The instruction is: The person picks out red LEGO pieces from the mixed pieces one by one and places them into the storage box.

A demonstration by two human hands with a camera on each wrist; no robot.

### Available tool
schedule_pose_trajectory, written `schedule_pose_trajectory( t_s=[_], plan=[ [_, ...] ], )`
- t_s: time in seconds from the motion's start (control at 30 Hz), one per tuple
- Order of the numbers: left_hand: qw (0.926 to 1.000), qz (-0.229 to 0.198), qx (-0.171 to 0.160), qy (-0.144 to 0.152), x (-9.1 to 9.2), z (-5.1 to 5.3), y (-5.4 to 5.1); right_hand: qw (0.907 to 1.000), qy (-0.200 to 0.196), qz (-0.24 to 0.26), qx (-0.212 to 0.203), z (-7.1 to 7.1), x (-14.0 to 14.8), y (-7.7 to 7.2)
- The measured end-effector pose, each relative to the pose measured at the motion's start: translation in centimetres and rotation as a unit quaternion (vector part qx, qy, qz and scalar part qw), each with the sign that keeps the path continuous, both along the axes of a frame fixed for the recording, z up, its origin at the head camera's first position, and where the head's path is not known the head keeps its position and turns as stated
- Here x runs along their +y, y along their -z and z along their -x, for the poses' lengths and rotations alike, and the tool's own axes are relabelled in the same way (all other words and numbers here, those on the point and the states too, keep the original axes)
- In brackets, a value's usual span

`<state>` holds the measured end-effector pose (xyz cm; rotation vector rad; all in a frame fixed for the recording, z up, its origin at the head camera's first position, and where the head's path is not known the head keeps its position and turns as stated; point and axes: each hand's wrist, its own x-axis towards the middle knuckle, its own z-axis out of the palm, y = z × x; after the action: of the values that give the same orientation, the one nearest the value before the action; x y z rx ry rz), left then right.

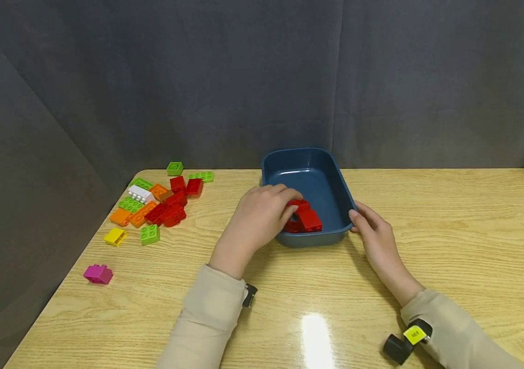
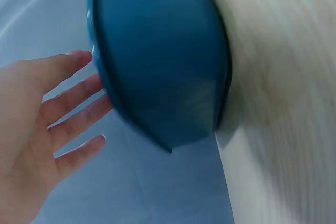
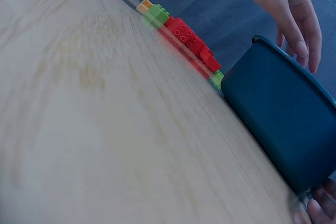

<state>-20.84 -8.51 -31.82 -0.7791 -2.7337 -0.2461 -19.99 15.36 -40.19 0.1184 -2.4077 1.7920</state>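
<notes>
A dark blue plastic bin (image 1: pixel 345 187) stands on the table with several red toy bricks (image 1: pixel 310 220) at its near end. My left hand (image 1: pixel 262 212) reaches over the bin's near left rim, fingertips down by those bricks. Its fingers (image 2: pixel 76 98) look loosely spread in the left wrist view, and no brick shows between them; the rim hides some fingertips. At the near right corner, my right hand (image 1: pixel 377 238) pinches the bin's rim between thumb and fingers. Only its fingertips (image 3: pixel 318 211) show in the right wrist view, at the bin's lower edge.
On the table's left lies a loose pile of red bricks (image 1: pixel 174 212), with orange, green and white ones. A yellow brick (image 1: pixel 115 237) and a magenta brick (image 1: pixel 98 274) lie nearer. A grey curtain (image 1: pixel 225 87) hangs behind the wooden table (image 1: pixel 451 230).
</notes>
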Motion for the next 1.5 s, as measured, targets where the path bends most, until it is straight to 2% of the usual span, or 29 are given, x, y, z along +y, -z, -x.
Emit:
schedule_pose_trajectory(
  t_s=[0.13, 0.3, 0.5, 0.57, 0.7, 0.83, 1.03, 1.13, 1.37, 1.5],
  plan=[
    [0.9981, -0.032, -0.031, -0.042, -1.9, 0.3, -0.7, 1.0000, -0.001, 0.000, 0.001, 0.1, 0.0, 0.1],
    [0.9913, -0.065, -0.059, -0.098, -4.7, 0.6, -1.0, 1.0000, -0.001, 0.004, 0.004, 0.1, 0.0, 0.1],
    [0.9796, -0.056, -0.093, -0.169, -7.5, 0.8, -0.8, 1.0000, 0.000, 0.001, 0.002, 0.1, -0.1, 0.0],
    [0.9753, -0.056, -0.107, -0.185, -8.3, 0.9, -0.7, 1.0000, 0.000, -0.002, 0.000, 0.0, -0.1, 0.0],
    [0.9683, -0.062, -0.136, -0.200, -9.8, 1.2, -0.4, 1.0000, -0.002, -0.003, 0.000, 0.1, -0.1, -0.1],
    [0.9639, -0.075, -0.154, -0.204, -10.8, 1.4, -0.1, 1.0000, -0.004, -0.002, 0.000, 0.1, -0.1, -0.1],
    [0.9616, -0.094, -0.150, -0.210, -11.9, 1.5, 0.1, 1.0000, -0.002, -0.004, -0.001, 0.1, 0.0, 0.0],
    [0.9581, -0.099, -0.155, -0.220, -12.5, 1.3, 0.3, 1.0000, -0.002, -0.002, -0.002, 0.1, 0.0, 0.0],
    [0.9398, -0.099, -0.182, -0.272, -13.2, 0.7, 0.4, 1.0000, -0.003, 0.001, -0.001, 0.0, 0.0, 0.1],
    [0.9305, -0.086, -0.183, -0.306, -13.5, 0.6, 0.5, 1.0000, -0.004, 0.003, -0.003, 0.0, 0.0, 0.1]
  ],
)
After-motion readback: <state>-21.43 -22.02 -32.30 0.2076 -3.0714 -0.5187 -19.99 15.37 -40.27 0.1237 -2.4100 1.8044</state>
